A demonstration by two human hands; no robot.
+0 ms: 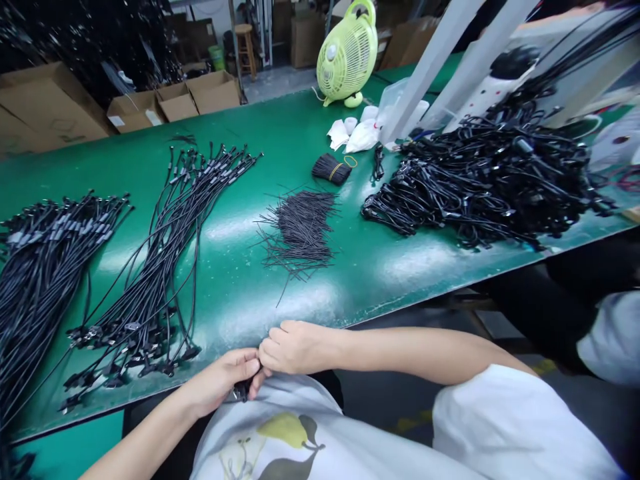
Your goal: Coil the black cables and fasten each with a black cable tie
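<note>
At the table's near edge, close to my shirt, my two hands meet. My left hand (235, 377) is closed around a bundled black cable (242, 391), whose dark end shows below the fingers. My right hand (290, 348) is curled shut, its fingertips against the left fingers. Whatever it pinches is hidden behind the knuckles. Beyond the hands lies a loose pile of short black twist ties (306, 227). Left of it, straight black cables (175, 247) with plugs at their near ends lie in a spread bunch.
Another thick cable bunch (45, 267) lies far left. A heap of coiled black cables (480, 180) fills the right side. Behind the loose ties are a banded tie bundle (331, 169) and a green fan (348, 57). Cardboard boxes (213, 93) line the far edge. Someone's sleeve (613, 337) is at right.
</note>
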